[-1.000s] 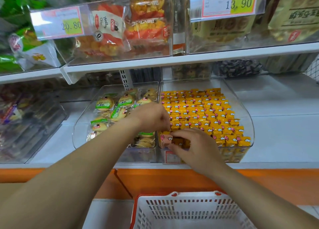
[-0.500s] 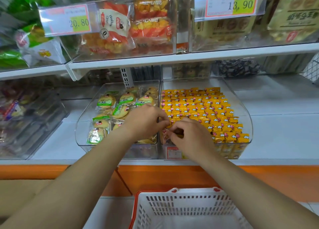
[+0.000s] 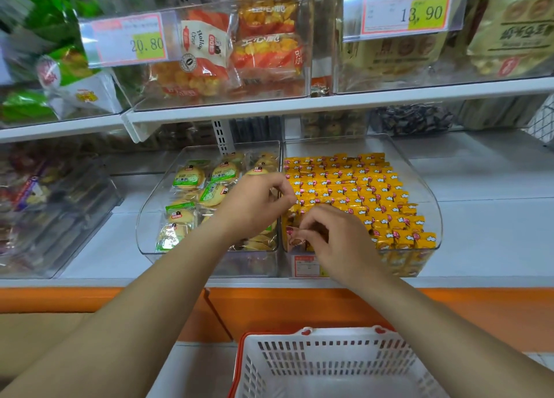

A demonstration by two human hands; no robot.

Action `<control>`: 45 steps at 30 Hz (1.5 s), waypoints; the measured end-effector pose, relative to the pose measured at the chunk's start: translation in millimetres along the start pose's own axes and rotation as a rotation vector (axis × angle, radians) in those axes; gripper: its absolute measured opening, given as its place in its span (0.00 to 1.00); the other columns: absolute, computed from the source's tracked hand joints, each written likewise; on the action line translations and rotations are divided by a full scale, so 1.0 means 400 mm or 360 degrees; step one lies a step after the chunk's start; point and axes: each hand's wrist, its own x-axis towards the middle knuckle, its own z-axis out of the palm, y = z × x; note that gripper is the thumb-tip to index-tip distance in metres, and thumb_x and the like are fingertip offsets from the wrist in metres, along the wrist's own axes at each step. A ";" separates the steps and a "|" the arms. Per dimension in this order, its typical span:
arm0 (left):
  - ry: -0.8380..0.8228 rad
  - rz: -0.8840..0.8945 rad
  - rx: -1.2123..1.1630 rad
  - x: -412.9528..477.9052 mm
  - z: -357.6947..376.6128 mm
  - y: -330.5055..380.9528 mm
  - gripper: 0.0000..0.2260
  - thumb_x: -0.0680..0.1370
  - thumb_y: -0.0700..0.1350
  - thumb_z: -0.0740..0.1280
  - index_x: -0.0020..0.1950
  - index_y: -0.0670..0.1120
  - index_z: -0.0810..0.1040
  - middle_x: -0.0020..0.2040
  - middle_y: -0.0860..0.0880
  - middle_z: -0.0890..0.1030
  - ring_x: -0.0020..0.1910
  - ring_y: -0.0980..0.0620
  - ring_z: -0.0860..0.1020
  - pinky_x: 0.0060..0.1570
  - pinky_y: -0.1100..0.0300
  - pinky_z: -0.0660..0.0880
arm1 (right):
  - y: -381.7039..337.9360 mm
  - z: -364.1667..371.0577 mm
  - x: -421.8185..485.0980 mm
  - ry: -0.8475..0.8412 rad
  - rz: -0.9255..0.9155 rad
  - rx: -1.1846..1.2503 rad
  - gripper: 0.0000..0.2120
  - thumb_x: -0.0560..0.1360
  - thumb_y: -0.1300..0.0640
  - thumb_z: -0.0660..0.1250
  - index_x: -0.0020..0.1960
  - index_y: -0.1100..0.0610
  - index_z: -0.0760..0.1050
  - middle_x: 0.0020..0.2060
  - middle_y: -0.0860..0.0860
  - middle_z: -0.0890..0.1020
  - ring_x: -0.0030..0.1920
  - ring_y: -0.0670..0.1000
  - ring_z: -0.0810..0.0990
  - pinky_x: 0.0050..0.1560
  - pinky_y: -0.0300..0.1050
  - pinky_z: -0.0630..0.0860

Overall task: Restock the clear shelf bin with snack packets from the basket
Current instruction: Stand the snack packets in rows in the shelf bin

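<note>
The clear shelf bin (image 3: 433,209) on the lower shelf holds tidy rows of small yellow snack packets (image 3: 368,188). My right hand (image 3: 341,241) is at the bin's front left corner and pinches one packet (image 3: 295,237) with a pink end between thumb and fingers. My left hand (image 3: 257,206) hovers just above and left of it, over the wall between the two bins. Its fingers are curled, and what they hold is hidden. The white basket (image 3: 329,364) with a red rim stands below; the visible part shows no packets.
A second clear bin (image 3: 150,218) of green-labelled round biscuits adjoins on the left. The upper shelf (image 3: 329,104) overhangs with bins of bagged snacks and price tags. An orange shelf front (image 3: 299,307) runs below, and a bare white shelf surface (image 3: 494,232) lies to the right.
Both hands met at the bin's front left corner half a second ago. My left hand has since lifted slightly up and back, while my right hand stays low with the packet.
</note>
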 end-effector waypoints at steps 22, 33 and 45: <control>0.0120 0.0099 0.0180 -0.026 0.009 -0.006 0.03 0.79 0.52 0.71 0.45 0.56 0.82 0.37 0.67 0.73 0.35 0.65 0.71 0.36 0.61 0.66 | -0.018 0.020 -0.023 -0.0114 0.0027 -0.0473 0.07 0.78 0.54 0.70 0.55 0.51 0.83 0.49 0.45 0.82 0.51 0.49 0.75 0.49 0.44 0.72; 0.0189 -0.0005 0.0437 -0.020 0.028 0.001 0.07 0.78 0.59 0.70 0.50 0.60 0.85 0.44 0.51 0.76 0.43 0.52 0.74 0.37 0.57 0.68 | -0.022 0.047 -0.006 0.0049 0.0210 -0.0502 0.03 0.77 0.51 0.70 0.47 0.47 0.83 0.43 0.44 0.81 0.45 0.48 0.76 0.37 0.40 0.71; -0.0205 0.0217 0.0949 -0.021 0.033 0.009 0.13 0.82 0.58 0.61 0.58 0.59 0.83 0.53 0.50 0.81 0.54 0.48 0.76 0.50 0.52 0.78 | -0.019 0.053 0.014 -0.0110 0.0342 -0.0751 0.09 0.78 0.47 0.65 0.47 0.48 0.82 0.38 0.44 0.67 0.44 0.51 0.72 0.33 0.42 0.61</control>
